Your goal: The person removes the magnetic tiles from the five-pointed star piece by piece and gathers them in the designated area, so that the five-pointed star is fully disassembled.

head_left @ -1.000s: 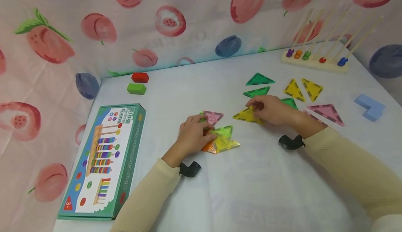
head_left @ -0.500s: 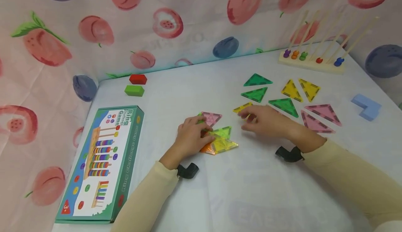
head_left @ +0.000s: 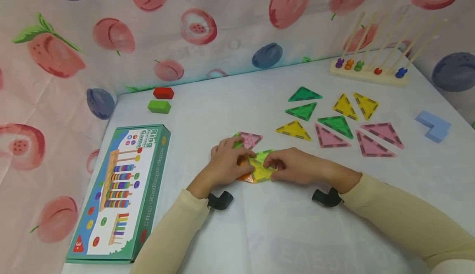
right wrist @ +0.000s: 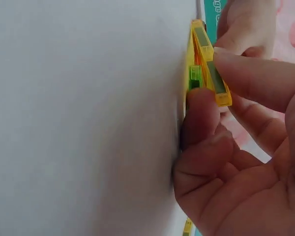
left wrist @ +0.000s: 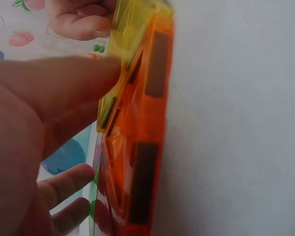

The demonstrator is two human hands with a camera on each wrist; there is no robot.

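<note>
My left hand [head_left: 224, 162] rests over a small cluster of flat magnetic tiles, its thumb at the yellow and orange edge and two fingertips on the green edge. In the cluster I see a pink tile [head_left: 251, 139], a light green tile [head_left: 265, 156] and an orange tile [head_left: 245, 177], partly covered by my hands. My right hand [head_left: 297, 167] pinches a yellow magnetic tile [right wrist: 214, 73] between thumb and fingertip at the cluster's right side. In the right wrist view that tile tilts up from the pieces beneath it.
Loose triangular tiles lie to the right: green [head_left: 335, 125], yellow [head_left: 294, 130] and pink [head_left: 332, 136]. Farther back stands a wooden peg rack [head_left: 367, 76] with beads. A light blue block [head_left: 433, 125] lies at right. At left are a game box [head_left: 122, 191], a red block [head_left: 163, 93] and a green block [head_left: 159, 106].
My right hand has left the loose yellow tile, moved left and down to the cluster and pinched a yellow tile there. The loose yellow tile lies on the table. My left hand has barely moved.
</note>
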